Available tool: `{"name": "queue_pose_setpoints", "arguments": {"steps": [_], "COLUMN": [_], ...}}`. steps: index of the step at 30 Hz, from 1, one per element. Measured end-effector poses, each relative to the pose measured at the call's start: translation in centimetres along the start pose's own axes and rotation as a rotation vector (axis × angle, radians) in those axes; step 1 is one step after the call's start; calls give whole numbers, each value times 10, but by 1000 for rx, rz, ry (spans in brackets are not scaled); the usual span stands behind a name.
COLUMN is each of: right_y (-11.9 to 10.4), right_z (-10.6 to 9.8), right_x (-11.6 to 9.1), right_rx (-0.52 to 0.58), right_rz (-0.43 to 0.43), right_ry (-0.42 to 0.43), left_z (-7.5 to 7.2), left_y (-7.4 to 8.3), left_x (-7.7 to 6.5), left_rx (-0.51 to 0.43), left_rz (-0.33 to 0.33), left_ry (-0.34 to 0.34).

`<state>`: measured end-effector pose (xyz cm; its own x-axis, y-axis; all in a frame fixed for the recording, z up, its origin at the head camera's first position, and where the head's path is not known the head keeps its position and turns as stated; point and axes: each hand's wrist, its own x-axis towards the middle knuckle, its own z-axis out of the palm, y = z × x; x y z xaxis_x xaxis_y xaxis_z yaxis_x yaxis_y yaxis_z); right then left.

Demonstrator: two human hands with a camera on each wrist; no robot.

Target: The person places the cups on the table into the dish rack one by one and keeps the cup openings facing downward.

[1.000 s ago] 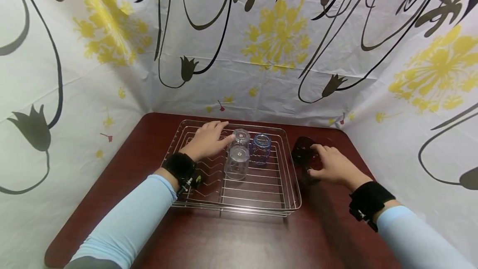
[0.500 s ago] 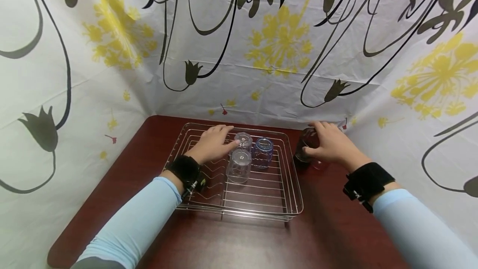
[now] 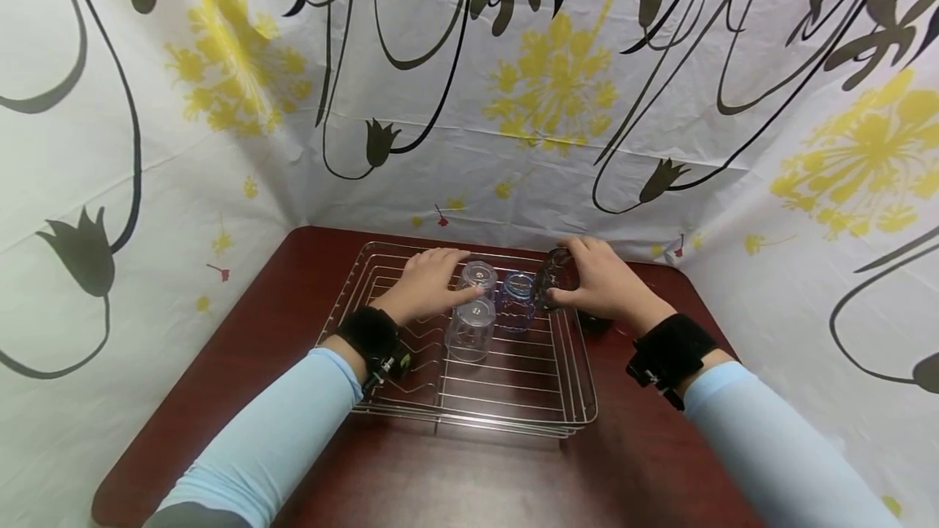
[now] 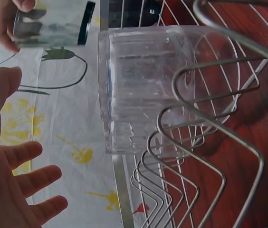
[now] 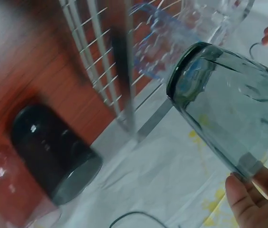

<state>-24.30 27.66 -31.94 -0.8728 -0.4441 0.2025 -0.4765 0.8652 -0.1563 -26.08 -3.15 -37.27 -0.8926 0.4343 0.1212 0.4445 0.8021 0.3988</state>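
My right hand (image 3: pixel 603 279) holds a grey-tinted drinking glass (image 5: pixel 234 99) near one end, fingers and thumb on its sides. That glass hangs over the right side of the wire dish rack (image 3: pixel 506 429), close to a blue-tinted glass (image 3: pixel 517 306). Left of the blue one, two clear glasses, a front one (image 3: pixel 469 336) and a back one (image 3: pixel 478 274), stand base-up in the rack. My left hand (image 3: pixel 424 288) hovers beside them with its fingers spread; in the left wrist view a gap shows between these fingers and the clear glass (image 4: pixel 148 76).
On the table right of the rack stand a dark glass (image 5: pixel 53 147) and a reddish-looking clear glass (image 5: pixel 15 190), mostly hidden by my right hand in the head view. Bent wire dividers (image 4: pixel 219 171) fill the rack's left half. A patterned sheet (image 3: pixel 440 186) walls the table's back and sides.
My right hand took hold of the grey glass beside the rack, lifted it, and carried it left over the rack's right rim. The left hand has stayed almost in place.
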Motion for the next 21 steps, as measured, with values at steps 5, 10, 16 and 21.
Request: {"name": "queue_pose_setpoints", "arguments": {"steps": [5, 10, 16, 21], "right_y": [-17, -32, -43, -50], "right_z": [4, 6, 6, 8], "right_x": [5, 7, 8, 10], "right_rx": [25, 50, 57, 100], "right_rz": [-13, -34, -87, -113], "right_ry": [-11, 5, 28, 17], "left_z": [4, 5, 4, 4], "left_y": [5, 8, 10, 13], "left_x": [2, 3, 3, 4], "left_rx": [-2, -10, -42, -105], "left_rz": [23, 46, 76, 96], "left_ry": [-3, 0, -12, -29]}}
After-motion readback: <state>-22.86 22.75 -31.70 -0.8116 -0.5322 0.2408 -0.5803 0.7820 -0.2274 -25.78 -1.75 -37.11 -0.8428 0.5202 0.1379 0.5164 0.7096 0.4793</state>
